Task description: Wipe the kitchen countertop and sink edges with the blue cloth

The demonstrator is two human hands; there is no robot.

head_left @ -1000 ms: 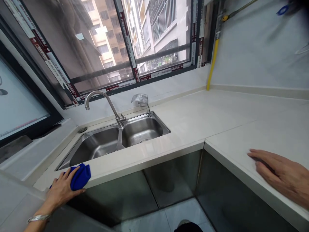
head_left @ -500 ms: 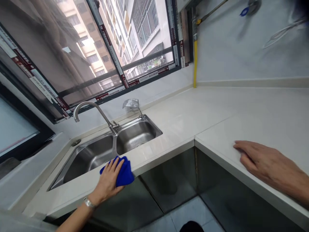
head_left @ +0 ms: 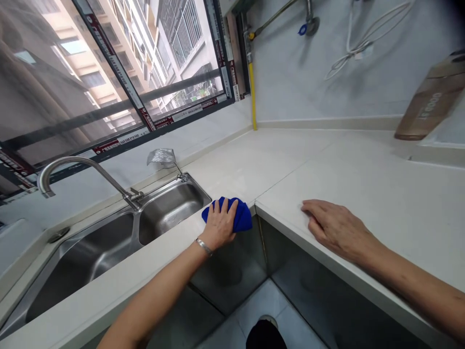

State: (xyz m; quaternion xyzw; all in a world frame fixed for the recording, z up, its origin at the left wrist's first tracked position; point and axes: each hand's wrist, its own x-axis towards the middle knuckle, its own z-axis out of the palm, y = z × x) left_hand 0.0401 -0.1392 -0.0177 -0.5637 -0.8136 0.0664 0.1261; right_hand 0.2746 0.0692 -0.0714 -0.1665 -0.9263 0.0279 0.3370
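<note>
Head view gives me the left hand [head_left: 218,223] laid over a blue cloth [head_left: 242,217], fingers spread across it. That cloth sits at the near edge of the pale countertop [head_left: 385,189], just left of the inner corner and near the right end of the steel sink [head_left: 135,230]. Further right, the right hand [head_left: 336,225] is low over the counter, fingers pressed together; I can't tell whether it touches. Behind the sink, far left, a curved faucet [head_left: 103,175] rises.

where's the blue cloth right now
Mid-picture in the head view, the blue cloth is under the left hand, at the front edge of the counter, just right of the sink.
</note>
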